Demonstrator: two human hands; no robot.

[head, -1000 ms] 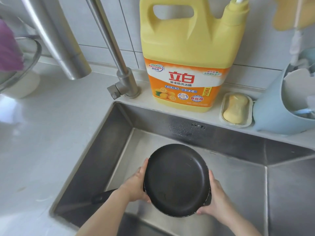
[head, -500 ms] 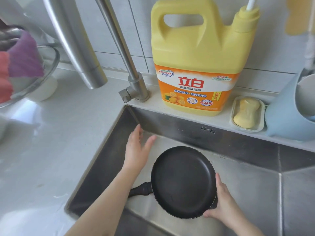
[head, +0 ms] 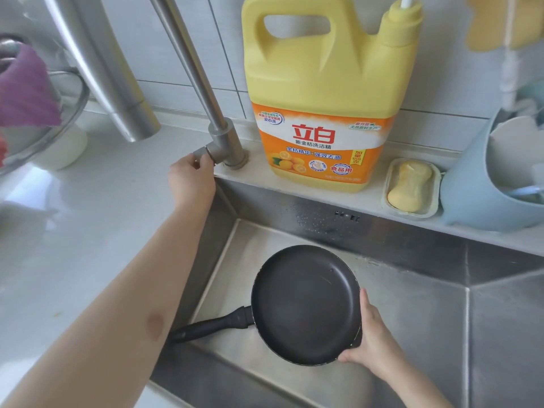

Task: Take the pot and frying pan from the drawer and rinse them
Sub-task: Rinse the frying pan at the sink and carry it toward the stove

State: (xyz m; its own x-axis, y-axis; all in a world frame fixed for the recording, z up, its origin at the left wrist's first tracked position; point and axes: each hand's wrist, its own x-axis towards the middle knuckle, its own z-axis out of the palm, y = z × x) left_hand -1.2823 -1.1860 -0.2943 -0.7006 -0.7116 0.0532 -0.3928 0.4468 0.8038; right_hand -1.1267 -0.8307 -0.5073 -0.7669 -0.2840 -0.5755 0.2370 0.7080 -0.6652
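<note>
Our right grip (head: 371, 340) holds the frying pan (head: 306, 304) inside the sink (head: 426, 304); its handle (head: 212, 326) runs left from that grip. Our left grip (head: 191, 179) sits on the faucet knob (head: 201, 156), behind and left. Right of that grip, on the ledge behind the sink, stand the detergent jug (head: 321, 92), then the soap dish (head: 412, 187). The table (head: 88, 231) lies left.

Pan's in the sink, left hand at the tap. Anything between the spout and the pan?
Nothing visible. The frying pan is held at its rim by the right hand over the sink, its inside bare. The left hand touches the faucet knob. The spout ends up left of the pan, over the counter edge.
</note>
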